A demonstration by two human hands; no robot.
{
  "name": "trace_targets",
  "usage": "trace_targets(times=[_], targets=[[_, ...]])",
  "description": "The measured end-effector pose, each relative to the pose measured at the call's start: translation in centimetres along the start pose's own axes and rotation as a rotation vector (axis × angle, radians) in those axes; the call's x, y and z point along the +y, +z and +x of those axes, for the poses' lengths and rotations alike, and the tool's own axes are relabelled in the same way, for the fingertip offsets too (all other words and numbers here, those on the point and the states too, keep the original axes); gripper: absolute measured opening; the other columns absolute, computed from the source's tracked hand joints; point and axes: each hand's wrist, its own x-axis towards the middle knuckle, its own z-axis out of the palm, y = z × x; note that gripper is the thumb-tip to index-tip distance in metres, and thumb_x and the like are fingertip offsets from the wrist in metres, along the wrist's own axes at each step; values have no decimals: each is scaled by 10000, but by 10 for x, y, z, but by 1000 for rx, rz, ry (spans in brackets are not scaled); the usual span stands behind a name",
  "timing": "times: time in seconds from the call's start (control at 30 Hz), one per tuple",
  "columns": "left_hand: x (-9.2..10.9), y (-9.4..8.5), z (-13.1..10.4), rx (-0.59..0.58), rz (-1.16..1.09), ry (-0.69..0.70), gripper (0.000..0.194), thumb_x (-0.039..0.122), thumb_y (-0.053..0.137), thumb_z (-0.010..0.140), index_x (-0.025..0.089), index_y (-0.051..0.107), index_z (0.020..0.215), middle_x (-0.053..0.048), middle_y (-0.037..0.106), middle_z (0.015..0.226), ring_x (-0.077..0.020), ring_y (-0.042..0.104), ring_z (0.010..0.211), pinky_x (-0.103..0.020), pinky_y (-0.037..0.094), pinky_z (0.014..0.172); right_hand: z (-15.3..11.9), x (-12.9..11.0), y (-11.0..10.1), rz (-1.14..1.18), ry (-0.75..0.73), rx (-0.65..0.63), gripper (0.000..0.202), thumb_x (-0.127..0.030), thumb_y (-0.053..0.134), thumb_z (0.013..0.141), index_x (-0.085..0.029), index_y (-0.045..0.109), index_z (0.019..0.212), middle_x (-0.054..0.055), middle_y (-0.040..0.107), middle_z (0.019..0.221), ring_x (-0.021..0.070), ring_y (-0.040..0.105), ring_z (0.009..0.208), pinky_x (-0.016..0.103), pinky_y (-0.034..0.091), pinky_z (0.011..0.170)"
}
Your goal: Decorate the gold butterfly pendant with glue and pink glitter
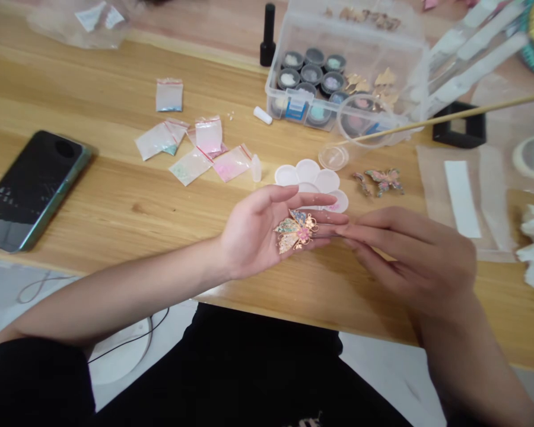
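Note:
My left hand (262, 228) lies palm up above the table, fingers stretched out. Over its palm is a gold butterfly ornament (296, 231) with blue, green and pale glittery wings and a pink flower at its middle. From the right, my right hand (409, 255) pinches a thin metal piece (327, 230) that looks like tweezers and reaches to the ornament. Whether the ornament rests on the palm or hangs just above it, I cannot tell. Small light grains stick to my left fingers. Behind them is a white flower-shaped palette (308, 172) with pink bits in one well.
Another butterfly ornament (386, 181) lies right of the palette. Farther back stands a clear divided box (271, 89) with small pots and gold pieces. A wooden stick (454, 115) crosses the right side. Small zip bags (189, 166) and a phone (33, 187) lie left.

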Motion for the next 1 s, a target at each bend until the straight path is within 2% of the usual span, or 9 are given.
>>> trace_targets(times=[0.2, 0.4, 0.6, 0.83, 1.0], targets=[[0, 0, 0, -21, 3, 3, 428, 434, 473, 885, 102, 682, 1056, -159, 753, 1009, -240, 682, 963, -415, 414, 1066, -1, 1, 1, -11, -17, 26, 269, -68, 663, 894, -268, 662, 1074, 6, 743, 910, 139, 707, 749, 272, 558, 620], [1, 0, 0, -19, -26, -11, 410, 407, 469, 885, 91, 677, 1044, -152, 761, 956, -213, 693, 931, -369, 446, 1027, 0, 1, -1, -30, -12, 8, 216, -76, 641, 909, -232, 683, 1053, 22, 750, 906, 142, 713, 767, 264, 557, 636], [0, -2, 0, -52, -11, 1, 410, 416, 472, 892, 98, 661, 1069, -139, 757, 953, -232, 694, 964, -390, 404, 1075, -1, 2, 1, -29, -32, -3, 181, -90, 647, 913, -203, 687, 1048, 38, 752, 910, 143, 711, 781, 259, 549, 652], [1, 2, 0, -1, -15, -10, 405, 408, 465, 892, 96, 681, 1033, -150, 762, 947, -221, 691, 935, -382, 431, 1047, -3, 2, 0, 11, -13, 8, 244, -53, 656, 885, -208, 697, 1070, 33, 750, 930, 138, 714, 813, 244, 544, 676], [1, 3, 0, 14, -18, -14, 407, 405, 459, 894, 95, 689, 1026, -151, 765, 944, -214, 692, 899, -376, 448, 1025, -2, 1, 0, -10, -13, -2, 213, -55, 654, 891, -190, 692, 1052, 36, 748, 918, 131, 703, 794, 242, 537, 672]])
